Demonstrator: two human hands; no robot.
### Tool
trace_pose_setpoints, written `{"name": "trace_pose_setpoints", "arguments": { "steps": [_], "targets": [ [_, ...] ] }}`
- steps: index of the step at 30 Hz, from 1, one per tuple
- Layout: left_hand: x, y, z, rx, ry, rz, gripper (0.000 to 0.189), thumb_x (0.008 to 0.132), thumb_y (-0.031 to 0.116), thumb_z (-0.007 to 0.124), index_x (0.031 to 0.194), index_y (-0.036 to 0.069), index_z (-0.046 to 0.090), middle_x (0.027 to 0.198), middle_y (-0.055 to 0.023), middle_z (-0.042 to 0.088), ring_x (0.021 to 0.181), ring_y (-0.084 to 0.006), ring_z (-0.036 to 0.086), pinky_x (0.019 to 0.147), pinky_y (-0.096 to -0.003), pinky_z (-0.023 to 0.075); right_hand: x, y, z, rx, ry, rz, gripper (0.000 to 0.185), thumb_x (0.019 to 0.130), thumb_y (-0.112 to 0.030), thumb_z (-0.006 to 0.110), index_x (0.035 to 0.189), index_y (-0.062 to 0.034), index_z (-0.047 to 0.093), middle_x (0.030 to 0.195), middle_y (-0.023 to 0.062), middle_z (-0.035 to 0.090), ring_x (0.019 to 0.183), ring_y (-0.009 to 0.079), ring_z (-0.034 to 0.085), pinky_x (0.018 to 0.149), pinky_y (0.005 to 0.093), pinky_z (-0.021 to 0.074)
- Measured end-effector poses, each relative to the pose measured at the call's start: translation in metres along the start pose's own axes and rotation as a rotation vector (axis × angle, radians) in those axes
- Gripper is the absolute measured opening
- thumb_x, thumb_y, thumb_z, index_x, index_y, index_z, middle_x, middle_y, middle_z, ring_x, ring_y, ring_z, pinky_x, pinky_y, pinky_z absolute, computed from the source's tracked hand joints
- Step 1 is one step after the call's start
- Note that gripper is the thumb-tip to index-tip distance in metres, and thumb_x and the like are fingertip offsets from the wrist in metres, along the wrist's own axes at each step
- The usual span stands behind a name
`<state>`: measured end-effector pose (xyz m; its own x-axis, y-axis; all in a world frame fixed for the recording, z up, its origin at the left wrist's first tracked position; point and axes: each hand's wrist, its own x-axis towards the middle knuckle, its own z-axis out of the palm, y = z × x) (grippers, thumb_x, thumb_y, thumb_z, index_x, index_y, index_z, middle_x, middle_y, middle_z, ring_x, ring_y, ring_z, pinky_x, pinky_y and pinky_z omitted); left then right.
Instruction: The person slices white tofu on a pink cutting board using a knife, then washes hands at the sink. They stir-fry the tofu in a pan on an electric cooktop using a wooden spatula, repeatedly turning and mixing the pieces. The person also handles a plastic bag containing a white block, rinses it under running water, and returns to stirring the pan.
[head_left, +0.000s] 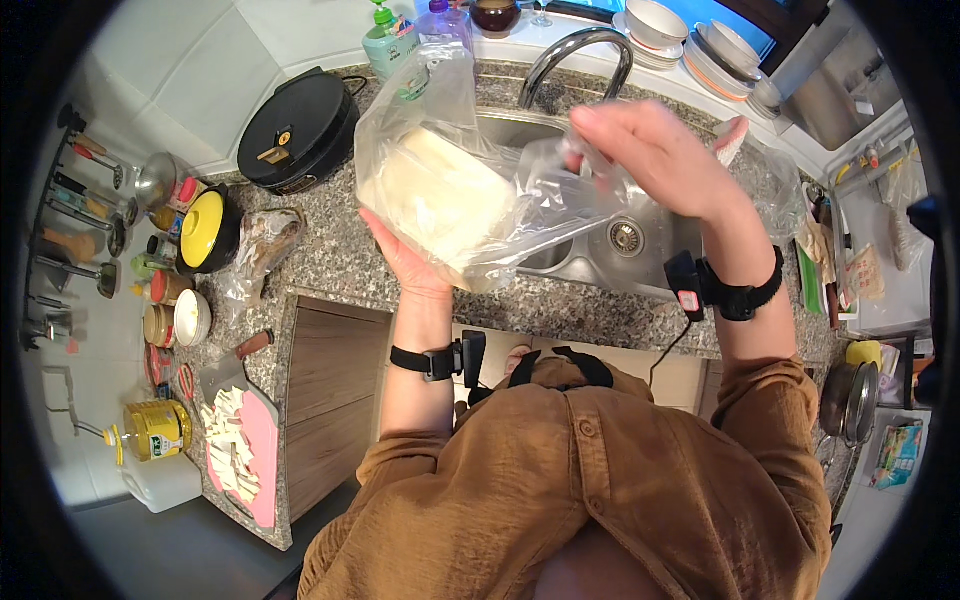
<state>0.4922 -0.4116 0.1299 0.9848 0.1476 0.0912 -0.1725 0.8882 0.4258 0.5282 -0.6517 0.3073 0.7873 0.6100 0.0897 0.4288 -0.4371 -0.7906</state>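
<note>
A clear plastic bag (525, 217) with a pale, cream-coloured block (442, 191) inside is lifted in front of the double steel sink. My left hand (409, 259) supports the bag and block from below, its fingers partly hidden behind them. Gathered plastic at the bag's other end is pinched in my right hand (645, 154), above the right basin. At the far left, pale cut strips (229, 442) lie on a pink cutting board (261, 450), and a cleaver (225, 367) with a wooden handle rests at the board's upper end.
Behind the sink (656, 240) rises a curved faucet (577, 49), with stacked bowls and plates (656, 30) on the ledge. A black electric appliance (300, 131), a yellow-lidded pot (202, 229), a white bowl (193, 317) and an oil bottle (157, 429) stand to the left. Another plastic bag (769, 184) lies right.
</note>
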Motion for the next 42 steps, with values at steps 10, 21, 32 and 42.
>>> {"name": "trace_pose_setpoints", "arguments": {
  "steps": [10, 21, 32, 42],
  "targets": [
    [-0.003, -0.017, -0.017, -0.045, 0.011, -0.097, 0.091, 0.087, 0.076, 0.042, 0.154, 0.017, 0.025, 0.156, -0.0121, 0.031, 0.141, -0.0344, 0.033, 0.115, -0.0533, 0.0296, 0.046, 0.014, 0.054, 0.431, -0.239, 0.055, 0.034, 0.094, -0.036, 0.061, 0.095, -0.0028, 0.066, 0.092, 0.0097, 0.067, 0.101, 0.0195, 0.065, 0.086, 0.0324, 0.0525],
    [0.01, 0.011, -0.016, 0.008, 0.053, -0.228, 0.075, 0.095, 0.064, 0.044, 0.148, 0.011, 0.037, 0.145, -0.0132, 0.046, 0.129, -0.0325, 0.048, 0.108, -0.0488, 0.0426, 0.057, 0.058, 0.136, 0.099, 0.064, 0.081, 0.093, 0.083, -0.05, 0.071, 0.149, 0.0017, 0.03, 0.144, 0.0284, 0.041, 0.136, 0.0352, 0.04, 0.109, 0.0445, 0.0393],
    [0.049, 0.061, 0.077, 0.952, 0.255, -0.629, 0.072, 0.081, 0.048, 0.072, 0.135, 0.008, 0.047, 0.129, -0.0084, 0.045, 0.121, -0.0276, 0.04, 0.1, -0.0613, 0.0345, 0.065, 0.116, 0.146, 1.765, 0.081, 0.22, 0.055, 0.094, -0.037, 0.06, 0.136, -0.004, 0.048, 0.132, 0.0149, 0.058, 0.117, 0.0298, 0.06, 0.099, 0.0466, 0.0505],
    [0.033, 0.042, 0.107, 1.931, -0.451, 0.304, 0.086, 0.071, 0.038, 0.085, 0.144, 0.014, 0.046, 0.142, -0.0226, 0.044, 0.135, -0.0339, 0.041, 0.109, -0.0453, 0.0375, 0.083, 0.135, 0.135, 2.111, 0.018, -0.02, 0.066, 0.096, -0.053, 0.045, 0.144, -0.0081, 0.043, 0.142, 0.0142, 0.051, 0.128, 0.0323, 0.051, 0.107, 0.0516, 0.0413]
  ]
}}
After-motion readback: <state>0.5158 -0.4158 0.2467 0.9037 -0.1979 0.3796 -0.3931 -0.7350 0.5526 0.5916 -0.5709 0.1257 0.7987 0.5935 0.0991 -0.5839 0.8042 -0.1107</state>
